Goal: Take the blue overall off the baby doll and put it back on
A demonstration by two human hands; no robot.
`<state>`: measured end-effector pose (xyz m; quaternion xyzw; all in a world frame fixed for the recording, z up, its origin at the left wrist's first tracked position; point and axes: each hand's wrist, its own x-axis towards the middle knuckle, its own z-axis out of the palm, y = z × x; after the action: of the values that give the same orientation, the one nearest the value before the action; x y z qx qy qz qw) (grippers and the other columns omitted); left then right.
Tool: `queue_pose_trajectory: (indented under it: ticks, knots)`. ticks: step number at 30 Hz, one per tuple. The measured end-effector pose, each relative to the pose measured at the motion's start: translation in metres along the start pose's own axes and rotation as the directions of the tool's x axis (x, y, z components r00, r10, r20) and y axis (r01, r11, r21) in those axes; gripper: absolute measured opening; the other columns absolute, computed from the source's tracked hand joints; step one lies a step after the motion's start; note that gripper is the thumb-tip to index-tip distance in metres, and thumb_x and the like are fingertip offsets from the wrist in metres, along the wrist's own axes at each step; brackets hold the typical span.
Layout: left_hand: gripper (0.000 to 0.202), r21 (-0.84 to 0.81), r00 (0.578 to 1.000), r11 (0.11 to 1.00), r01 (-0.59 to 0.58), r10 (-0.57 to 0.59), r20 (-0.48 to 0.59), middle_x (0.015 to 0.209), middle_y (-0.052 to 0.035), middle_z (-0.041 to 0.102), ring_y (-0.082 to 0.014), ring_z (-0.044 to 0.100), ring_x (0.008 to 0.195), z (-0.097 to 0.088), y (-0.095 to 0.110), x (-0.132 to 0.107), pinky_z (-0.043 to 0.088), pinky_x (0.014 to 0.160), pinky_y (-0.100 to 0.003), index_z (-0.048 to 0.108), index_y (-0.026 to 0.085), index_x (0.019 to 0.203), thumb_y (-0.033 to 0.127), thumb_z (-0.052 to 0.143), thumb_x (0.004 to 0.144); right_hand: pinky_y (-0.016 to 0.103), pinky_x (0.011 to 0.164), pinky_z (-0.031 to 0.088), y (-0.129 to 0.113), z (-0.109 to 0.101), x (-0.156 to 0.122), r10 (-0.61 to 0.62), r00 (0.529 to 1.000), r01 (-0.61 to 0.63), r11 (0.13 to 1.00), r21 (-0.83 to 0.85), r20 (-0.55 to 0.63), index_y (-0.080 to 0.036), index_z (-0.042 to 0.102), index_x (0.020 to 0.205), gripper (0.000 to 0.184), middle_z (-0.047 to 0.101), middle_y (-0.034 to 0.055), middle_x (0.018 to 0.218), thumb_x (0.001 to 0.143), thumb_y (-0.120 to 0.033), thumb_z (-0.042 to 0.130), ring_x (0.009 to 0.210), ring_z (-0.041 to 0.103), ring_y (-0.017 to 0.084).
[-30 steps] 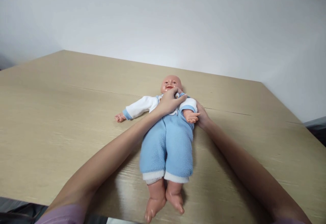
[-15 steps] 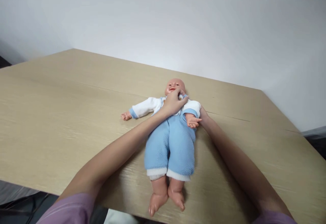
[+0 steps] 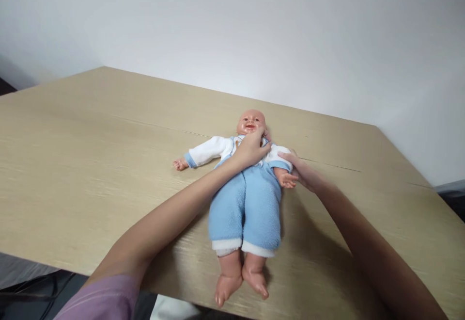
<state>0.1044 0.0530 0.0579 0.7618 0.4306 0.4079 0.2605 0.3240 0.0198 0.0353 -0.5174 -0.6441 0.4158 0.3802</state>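
Observation:
A baby doll in light blue fleece overalls and a white top with blue cuffs lies on its back, feet towards me. My left hand reaches across its upper chest and grips it at the collar, just below the chin, covering part of the top's front. At the doll's arm on the right, my right hand holds the white sleeve; the thumb lies on top and the other fingers are mostly hidden behind. The doll's other arm stretches out to the left on the table.
The pale wooden table has a thin seam running across it. Behind it rises a plain white wall. Dark cables show below the table's front edge at the lower left.
My right hand has come out from behind the doll's arm, its thumb now over the sleeve. That arm has shifted slightly right and down. My left hand stays at the collar.

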Motion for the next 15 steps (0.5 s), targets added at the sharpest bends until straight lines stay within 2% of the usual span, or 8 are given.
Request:
queue_pose_trajectory:
  ticks: [2, 4, 6, 8, 11, 13, 15]
  knots:
    - [0.012, 0.023, 1.0, 1.0, -0.005, 0.004, 0.019, 0.092, -0.0019, 0.071, -0.0207, 0.064, 0.083, 0.0, 0.001, -0.001, 0.043, 0.077, -0.033, 0.061, 0.021, 0.104, 0.016, 0.067, 0.095, 0.036, 0.06, 0.061, -0.004, -0.017, -0.014, 0.194, 0.979, -0.199, 0.977, 0.074, 0.066, -0.027, 0.064, 0.141, 0.059, 0.082, 0.0072, 0.102, 0.09, -0.053, 0.077, 0.079, 0.077, 0.028]
    - [0.012, 0.041, 0.999, 0.999, -0.005, 0.003, 0.033, 0.088, -0.0006, 0.069, -0.0205, 0.063, 0.08, -0.001, 0.003, -0.002, 0.041, 0.076, -0.033, 0.062, 0.021, 0.104, 0.016, 0.068, 0.095, 0.033, 0.051, 0.053, -0.006, -0.035, -0.029, 0.366, 0.925, -0.374, 0.924, 0.076, 0.104, -0.029, 0.052, 0.161, 0.086, 0.079, 0.0032, 0.091, 0.082, -0.045, 0.082, 0.066, 0.071, 0.025]
    - [0.011, 0.047, 0.999, 0.999, -0.004, 0.002, 0.042, 0.083, 0.0007, 0.065, -0.0203, 0.061, 0.077, -0.001, 0.004, -0.002, 0.039, 0.074, -0.033, 0.062, 0.021, 0.104, 0.017, 0.068, 0.095, 0.03, 0.046, 0.045, -0.005, -0.051, -0.044, 0.423, 0.901, -0.426, 0.905, 0.012, 0.092, -0.029, 0.05, 0.166, 0.092, 0.077, 0.0015, 0.083, 0.083, -0.049, 0.084, 0.056, 0.063, 0.021]
    - [0.011, 0.054, 0.999, 0.999, -0.005, 0.002, 0.041, 0.079, 0.0019, 0.062, -0.0204, 0.059, 0.075, 0.0, 0.004, -0.001, 0.037, 0.072, -0.033, 0.062, 0.021, 0.105, 0.019, 0.069, 0.096, 0.031, 0.051, 0.05, 0.001, -0.061, -0.057, 0.36, 0.932, -0.358, 0.932, -0.047, 0.046, -0.027, 0.062, 0.156, 0.081, 0.08, 0.0059, 0.093, 0.085, -0.058, 0.086, 0.063, 0.068, 0.022]
    - [0.015, 0.079, 1.0, 0.997, 0.001, -0.003, 0.031, 0.078, 0.0022, 0.06, -0.0213, 0.059, 0.075, 0.001, 0.002, -0.001, 0.037, 0.071, -0.034, 0.062, 0.021, 0.108, 0.023, 0.07, 0.096, 0.04, 0.079, 0.066, 0.018, -0.066, -0.07, 0.195, 0.981, -0.195, 0.977, -0.083, 0.003, -0.025, 0.076, 0.134, 0.068, 0.083, 0.0119, 0.12, 0.081, -0.065, 0.092, 0.096, 0.079, 0.031]
    - [0.016, 0.096, 1.0, 0.995, 0.005, -0.008, 0.024, 0.079, 0.0017, 0.061, -0.0218, 0.06, 0.076, 0.002, 0.001, -0.001, 0.037, 0.072, -0.034, 0.062, 0.022, 0.11, 0.025, 0.07, 0.096, 0.045, 0.091, 0.067, 0.03, -0.067, -0.074, 0.149, 0.989, -0.15, 0.985, -0.086, -0.018, -0.023, 0.078, 0.123, 0.065, 0.083, 0.0131, 0.12, 0.079, -0.068, 0.094, 0.105, 0.08, 0.035]
    - [0.016, 0.107, 1.0, 0.994, 0.004, -0.006, 0.024, 0.08, 0.0009, 0.062, -0.0223, 0.061, 0.076, 0.002, 0.001, -0.001, 0.038, 0.072, -0.034, 0.062, 0.022, 0.111, 0.027, 0.069, 0.098, 0.049, 0.094, 0.067, 0.039, -0.068, -0.075, 0.122, 0.99, -0.13, 0.985, -0.114, -0.074, -0.022, 0.077, 0.119, 0.064, 0.084, 0.0132, 0.115, 0.078, -0.07, 0.094, 0.104, 0.081, 0.035]
